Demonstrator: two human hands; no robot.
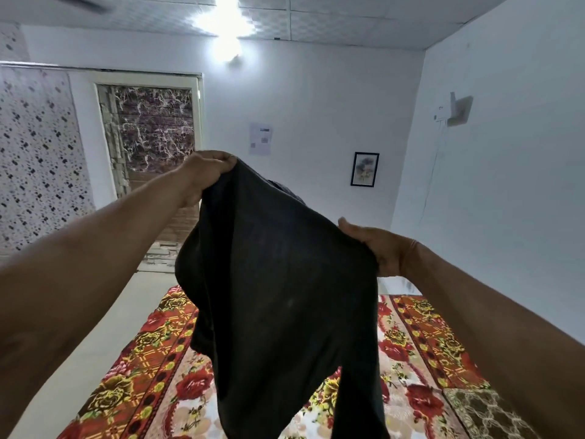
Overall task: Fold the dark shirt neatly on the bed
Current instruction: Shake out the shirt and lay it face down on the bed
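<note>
Bed (427, 343) with flowered cover low in view, directly under dark shirt (285, 296) held up in the air, long axis hanging straight down from the gripped top edge, lower end out of view. Held at that edge by both hands: left hand (205, 175) higher and farther out, fingers curled into the cloth; right hand (376, 248) lower and nearer, clutching the other corner. No brand or label visible on the cloth; print on paper sheet (260, 139) on far wall too small to read.
</note>
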